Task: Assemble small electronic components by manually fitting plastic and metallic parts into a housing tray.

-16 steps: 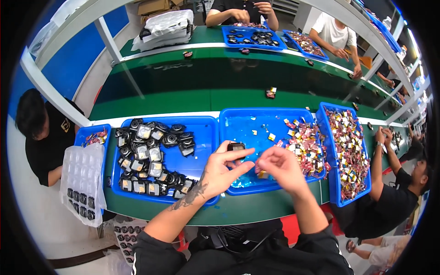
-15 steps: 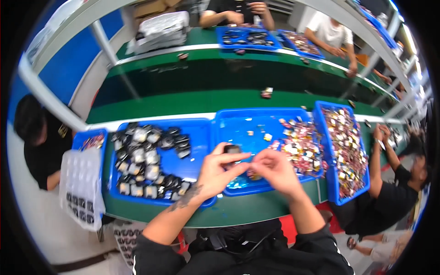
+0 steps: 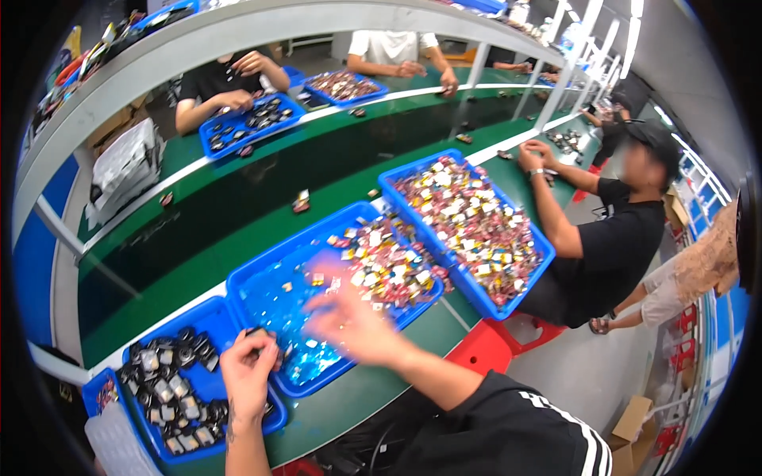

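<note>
My left hand [image 3: 248,377] is closed around a small black part [image 3: 255,333], above the seam between two blue trays. The left tray [image 3: 218,317] holds several black parts. My right hand [image 3: 343,311] is blurred, with fingers spread and nothing visible in it. It hovers over the middle blue tray [image 3: 266,282], next to a heap of small colourful pieces [image 3: 385,262]. The hands are apart from each other.
A third blue tray [image 3: 397,181] full of colourful pieces lies to the right. A dark green belt [image 3: 238,198] with a few loose parts runs behind the trays. Other people work across the belt. A person in black [image 3: 611,238] sits at my right, by a red stool [image 3: 492,349].
My hands were together over the middle tray on one black part; now they have separated. The right hand has swung out toward the colourful pieces. The view has turned right.
</note>
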A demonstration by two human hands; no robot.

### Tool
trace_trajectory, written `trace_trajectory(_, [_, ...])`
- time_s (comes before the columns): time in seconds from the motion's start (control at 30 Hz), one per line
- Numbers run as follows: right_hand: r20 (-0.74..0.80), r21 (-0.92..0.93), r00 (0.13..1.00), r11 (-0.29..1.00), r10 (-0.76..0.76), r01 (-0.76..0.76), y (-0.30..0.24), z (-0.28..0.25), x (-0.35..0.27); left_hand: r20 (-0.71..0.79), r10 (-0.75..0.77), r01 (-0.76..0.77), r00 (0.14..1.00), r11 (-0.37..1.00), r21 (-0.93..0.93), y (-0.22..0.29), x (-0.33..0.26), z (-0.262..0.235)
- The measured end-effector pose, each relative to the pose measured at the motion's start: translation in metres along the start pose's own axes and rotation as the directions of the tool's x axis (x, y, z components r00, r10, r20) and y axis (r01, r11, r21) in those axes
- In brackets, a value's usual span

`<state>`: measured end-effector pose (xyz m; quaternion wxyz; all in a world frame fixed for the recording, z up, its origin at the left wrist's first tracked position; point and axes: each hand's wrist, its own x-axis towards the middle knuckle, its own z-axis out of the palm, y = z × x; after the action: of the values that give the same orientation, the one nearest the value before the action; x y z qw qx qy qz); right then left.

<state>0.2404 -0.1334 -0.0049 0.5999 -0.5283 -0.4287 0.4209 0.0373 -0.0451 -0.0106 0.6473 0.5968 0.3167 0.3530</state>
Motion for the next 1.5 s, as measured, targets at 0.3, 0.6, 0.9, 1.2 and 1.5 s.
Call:
trace_trajectory(0.3, [-0.256, -0.056, 0.959, 0.993, -0.119, 0.108, -0.017, -0.044, -0.009, 0.013, -0.081, 0.082, 0.997, 0.982, -0.17, -0.001, 0.012, 0.018])
trace_trajectory(0.6, [0.125, -0.286, 0.987, 0.948, -0.104, 0.137, -0.009, 0.029, 0.022, 0.049, -0.126, 0.129, 0.991, 0.99, -0.06, 0.001, 0.003, 0.003])
trace_trajectory(0.9, [0.157, -0.44, 0.949, 0.841, -0.274, 0.316, -0.013, 0.033, 0.02, 0.008, -0.039, 0.037, 0.999, 0.992, 0.12, 0.003, 0.004, 0.007])
trace_trajectory(1.2, [0.239, -0.493, 0.944, 0.81, -0.226, 0.319, -0.023, 0.03, 0.023, -0.024, -0.067, 0.069, 0.997, 0.989, 0.13, 0.002, 0.002, 0.012])
trace_trajectory(1.5, [0.294, -0.734, 0.881, 0.504, -0.369, 0.456, -0.009, 0.013, 0.02, -0.038, -0.15, 0.151, 0.988, 0.988, 0.021, 0.007, 0.005, 0.007])
